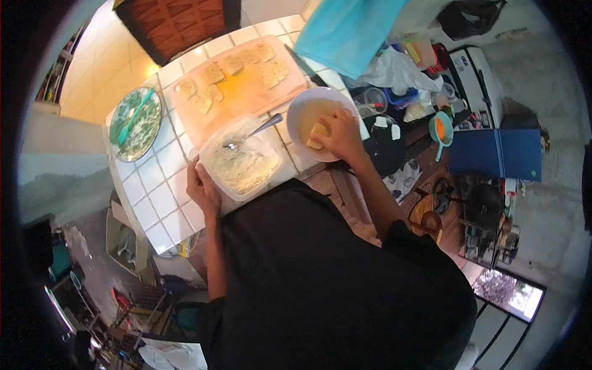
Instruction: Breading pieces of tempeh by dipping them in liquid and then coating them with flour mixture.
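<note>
My right hand (341, 134) reaches into a pale round bowl (292, 108) of cloudy liquid and grips a pale yellowish piece of food (317, 136). My left hand (203, 187) rests against the left side of a square plastic container (210, 171), fingers along its wall. Pale flour-like powder (249, 171) fills the container's bottom, and a metal spoon (266, 126) leans in it, its handle towards the bowl. Behind the container lies a pinkish cutting board (185, 120) with several coated flat pieces (273, 73) and a yellow-orange wet patch.
A patterned plate (134, 152) with a turquoise utensil (134, 118) stands at the tiled counter's left end. Turquoise cloth (349, 37) hangs over the back right edge. Beyond the bowl are plastic bags (395, 71), containers and a small turquoise pan (436, 134) holding orange bits.
</note>
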The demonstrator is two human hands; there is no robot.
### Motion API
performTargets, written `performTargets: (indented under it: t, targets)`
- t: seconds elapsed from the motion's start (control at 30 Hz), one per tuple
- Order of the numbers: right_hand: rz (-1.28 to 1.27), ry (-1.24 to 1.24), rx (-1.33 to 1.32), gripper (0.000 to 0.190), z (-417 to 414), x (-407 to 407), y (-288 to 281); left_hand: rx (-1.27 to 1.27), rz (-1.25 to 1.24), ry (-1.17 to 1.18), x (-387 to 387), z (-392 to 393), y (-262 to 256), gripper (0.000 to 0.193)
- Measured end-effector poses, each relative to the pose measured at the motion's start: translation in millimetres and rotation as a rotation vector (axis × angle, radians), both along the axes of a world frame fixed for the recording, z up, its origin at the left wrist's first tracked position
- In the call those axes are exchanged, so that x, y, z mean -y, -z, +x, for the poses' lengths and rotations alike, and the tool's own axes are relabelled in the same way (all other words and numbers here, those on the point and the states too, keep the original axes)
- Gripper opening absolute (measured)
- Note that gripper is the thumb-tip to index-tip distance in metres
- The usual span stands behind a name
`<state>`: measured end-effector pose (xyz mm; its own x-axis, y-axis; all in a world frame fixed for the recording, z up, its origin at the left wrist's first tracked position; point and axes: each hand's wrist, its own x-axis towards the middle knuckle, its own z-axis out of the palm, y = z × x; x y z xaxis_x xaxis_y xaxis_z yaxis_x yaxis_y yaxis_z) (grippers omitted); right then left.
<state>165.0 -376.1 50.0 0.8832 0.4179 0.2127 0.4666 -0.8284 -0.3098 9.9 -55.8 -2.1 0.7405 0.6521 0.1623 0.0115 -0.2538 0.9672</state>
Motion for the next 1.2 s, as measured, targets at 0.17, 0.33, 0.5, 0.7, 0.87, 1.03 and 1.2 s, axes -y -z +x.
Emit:
performTargets:
  t: [0.17, 0.33, 0.5, 0.7, 0.87, 1.03, 1.2]
  targets:
    - [-0.110, 0.006, -0.121, 0.040, -3, 5, 4, 0.033, -0.011, 0.013, -2, -1, 2, 0.033]
    - [-0.101, 0.037, -0.330, 0.028, 6, 12, 0, 0.028, -0.024, -0.004, -5, -3, 12, 0.034]
    - [0.027, 0.005, -0.306, 0.024, 12, 21, 6, 0.034, -0.039, 0.000, -3, -3, 8, 0.034]
    - [0.276, 0.007, -0.033, 0.019, 8, 3, -15, 0.035, -0.025, 0.008, -4, -3, 9, 0.033]
    - [0.077, -0.268, 0.026, 0.017, -7, 1, -10, 0.022, -0.051, 0.020, -2, -2, 5, 0.032]
    - [0.101, -0.155, -0.077, 0.026, -7, 10, -3, 0.047, -0.022, -0.006, -4, 0, 12, 0.031]
    - [-0.024, -0.048, -0.103, 0.047, 8, 8, 4, 0.044, -0.062, 0.031, -2, -1, 2, 0.031]
